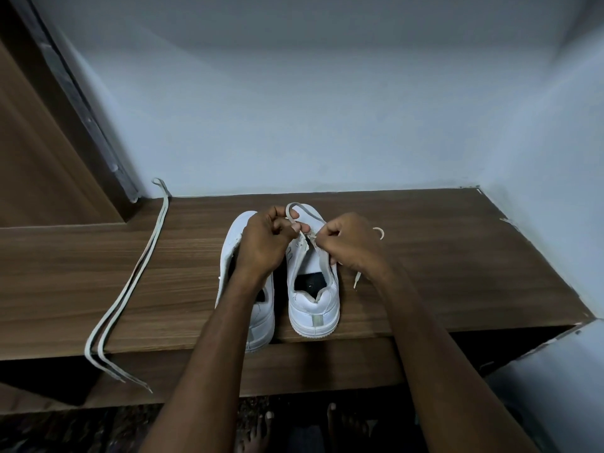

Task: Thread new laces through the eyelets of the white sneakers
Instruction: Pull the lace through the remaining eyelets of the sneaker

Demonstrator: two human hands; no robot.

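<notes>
Bare feet (258, 429) on a dark patterned floor, nearest to you. Then the front edge of the wood-grain shelf (425, 256), both sneakers' heels toward you. Your left hand (264, 243) is curled over the left sneaker (258, 315), fingers pinching a lace (295, 209) that loops up just beyond your knuckles. Your right hand (349, 245) is curled too, fingertips pinching at the eyelet row of the right sneaker (313, 305), just inside your left thumb. The lace's tail pokes out beyond your right hand, and its tip hangs down on the near side by your right wrist. A second lace (130, 282) lies well left of your grip, doubled, ends dangling over the shelf edge. Past your hands: bare shelf, then a pale blue wall (327, 109). Far left, a brown door panel (39, 165) with a metal strip along its edge.
</notes>
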